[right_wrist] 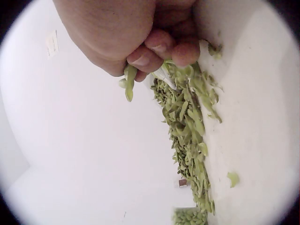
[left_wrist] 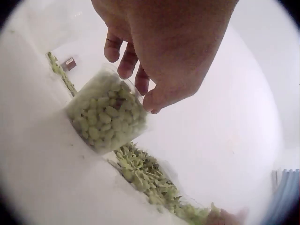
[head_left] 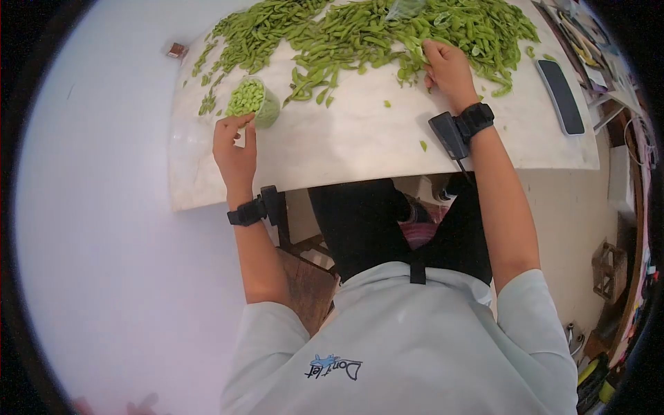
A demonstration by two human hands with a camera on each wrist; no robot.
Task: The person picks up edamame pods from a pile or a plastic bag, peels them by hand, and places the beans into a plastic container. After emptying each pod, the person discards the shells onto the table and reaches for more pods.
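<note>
A clear cup [left_wrist: 107, 112] full of shelled green beans stands at the table's left; in the head view the cup [head_left: 268, 111] is beside the left hand [head_left: 235, 155]. That hand [left_wrist: 164, 51] is at the cup's rim, its fingers bent over the edge; whether it pinches a bean is hidden. My right hand [head_left: 451, 72] is over the near edge of the pod pile [head_left: 353, 38]. In the right wrist view a green pod [right_wrist: 130, 83] sticks out from between the thumb and fingers of the right hand [right_wrist: 136, 33].
A phone [head_left: 561, 97] lies on the table's right side [head_left: 387, 152]. Loose bits of pod are scattered near the front. A small brown-and-white box [head_left: 176, 50] is at the far left. Racks with assorted items line the right wall.
</note>
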